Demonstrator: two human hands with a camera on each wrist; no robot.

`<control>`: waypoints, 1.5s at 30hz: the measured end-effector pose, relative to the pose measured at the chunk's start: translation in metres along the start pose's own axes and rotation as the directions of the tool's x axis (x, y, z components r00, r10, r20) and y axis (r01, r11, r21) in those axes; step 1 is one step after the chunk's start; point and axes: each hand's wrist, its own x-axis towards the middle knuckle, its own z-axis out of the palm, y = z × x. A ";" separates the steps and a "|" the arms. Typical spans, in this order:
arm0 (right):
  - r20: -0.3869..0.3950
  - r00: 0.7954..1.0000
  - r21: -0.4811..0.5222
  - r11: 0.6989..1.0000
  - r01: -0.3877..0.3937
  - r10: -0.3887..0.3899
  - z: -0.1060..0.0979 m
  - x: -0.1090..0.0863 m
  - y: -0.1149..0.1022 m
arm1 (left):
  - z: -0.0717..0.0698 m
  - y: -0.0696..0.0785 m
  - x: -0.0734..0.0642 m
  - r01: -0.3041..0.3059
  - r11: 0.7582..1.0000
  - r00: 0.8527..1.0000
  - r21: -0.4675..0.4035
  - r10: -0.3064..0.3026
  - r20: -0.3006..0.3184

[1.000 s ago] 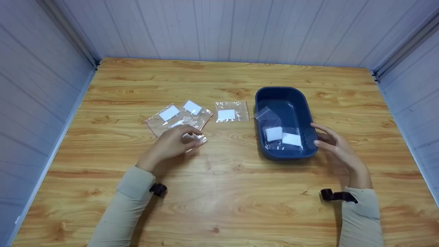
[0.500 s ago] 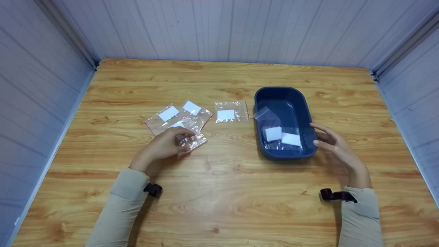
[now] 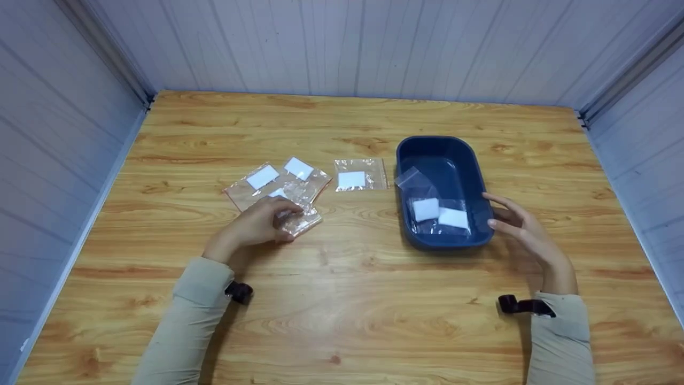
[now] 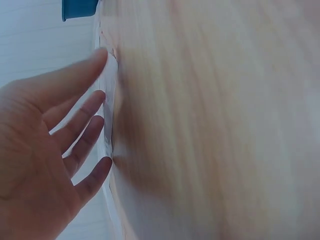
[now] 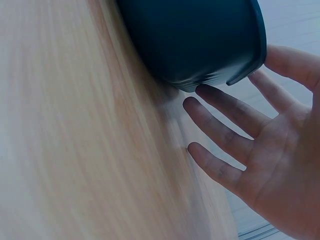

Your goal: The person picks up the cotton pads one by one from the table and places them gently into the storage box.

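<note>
In the head view my left hand [image 3: 254,222] is over a small clear zip bag [image 3: 305,219], its thumb and fingertips touching the bag with a gap between them. The left wrist view has the fingers [image 4: 82,125] loosely spread against the bag. Part of the bag is hidden under the hand. My right hand [image 3: 526,230] rests fingertips on the right side of a dark blue plastic basin [image 3: 481,176]. In the right wrist view, its fingers [image 5: 225,110] are fairly straight, some at the basin's wall and others apart from it.
Zip bags holding white rectangular pieces [image 3: 262,176] overlap beyond the left hand. Another bag [image 3: 374,171] lies flat between them and the basin. Inside the basin are bags with white pieces [image 3: 453,217]. Pale panels [image 3: 331,48] wall the wooden table [image 3: 342,299] at back and sides.
My left hand has drawn slightly left over the bag, its thumb shifting along the near edge, and more of the bag shows. The right hand and basin stay put.
</note>
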 end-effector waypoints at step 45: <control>0.005 1.000 0.023 1.000 0.000 0.000 0.000 0.000 -0.001 | -0.010 0.005 -0.002 0.076 0.997 0.960 -0.028 -0.081 -0.269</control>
